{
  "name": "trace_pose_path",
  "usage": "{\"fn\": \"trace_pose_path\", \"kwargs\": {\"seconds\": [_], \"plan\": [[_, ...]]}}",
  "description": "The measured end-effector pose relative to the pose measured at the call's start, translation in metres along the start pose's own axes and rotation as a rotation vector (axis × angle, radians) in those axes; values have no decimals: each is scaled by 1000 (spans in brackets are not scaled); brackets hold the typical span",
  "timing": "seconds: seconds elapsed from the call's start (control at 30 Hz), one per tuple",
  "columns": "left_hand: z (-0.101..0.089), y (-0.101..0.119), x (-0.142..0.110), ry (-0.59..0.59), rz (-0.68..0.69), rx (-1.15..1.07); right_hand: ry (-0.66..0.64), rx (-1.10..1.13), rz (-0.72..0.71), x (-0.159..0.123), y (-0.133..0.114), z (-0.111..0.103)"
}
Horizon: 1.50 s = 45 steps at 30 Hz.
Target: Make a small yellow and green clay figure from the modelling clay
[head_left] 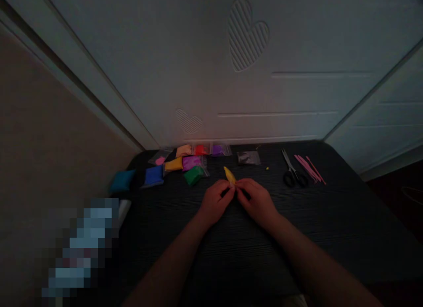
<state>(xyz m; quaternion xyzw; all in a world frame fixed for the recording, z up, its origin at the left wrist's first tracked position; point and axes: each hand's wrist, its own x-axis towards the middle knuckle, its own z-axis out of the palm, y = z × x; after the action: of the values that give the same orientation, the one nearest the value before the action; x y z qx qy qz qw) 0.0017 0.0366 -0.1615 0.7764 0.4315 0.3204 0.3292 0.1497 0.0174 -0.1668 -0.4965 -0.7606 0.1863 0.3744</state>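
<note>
Dark surface (251, 258), wide. L hand (215, 202) & R hand (258, 202) near mid, fingertips together. Coloured pkts (153, 175) off to L, scissors (290, 167) to R, apart from hands. Yellow item (229, 175) pinched by both at near end, far end free. Step prob. = working pinched end; next move calls for steady grip, light fingertip ctrl.

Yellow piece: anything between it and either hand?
Nothing visible: the left hand and right hand both pinch at the near end of the yellow piece. The green packet lies off to the left, apart from both.
</note>
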Motion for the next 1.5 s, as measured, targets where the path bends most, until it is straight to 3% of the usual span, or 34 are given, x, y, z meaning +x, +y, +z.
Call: {"fn": "trace_pose_path", "kwargs": {"seconds": [0.23, 0.57, 1.0, 1.13, 1.5], "plan": [[5, 1, -1, 49, -42, 35, 18, -79, 29, 1, -4, -1], [-1, 6, -1, -26, 55, 146, 39, -78, 67, 1, -4, -1], [-6, 11, 1, -35, 58, 133, 73, 61, 154, 5, -6, 4], [-3, 11, -2, -61, 96, 113, 149, 40, 203, 7, 3, 3], [2, -3, -1, 96, 21, 353, 126, 35, 147, 5, 8, 7]]}}
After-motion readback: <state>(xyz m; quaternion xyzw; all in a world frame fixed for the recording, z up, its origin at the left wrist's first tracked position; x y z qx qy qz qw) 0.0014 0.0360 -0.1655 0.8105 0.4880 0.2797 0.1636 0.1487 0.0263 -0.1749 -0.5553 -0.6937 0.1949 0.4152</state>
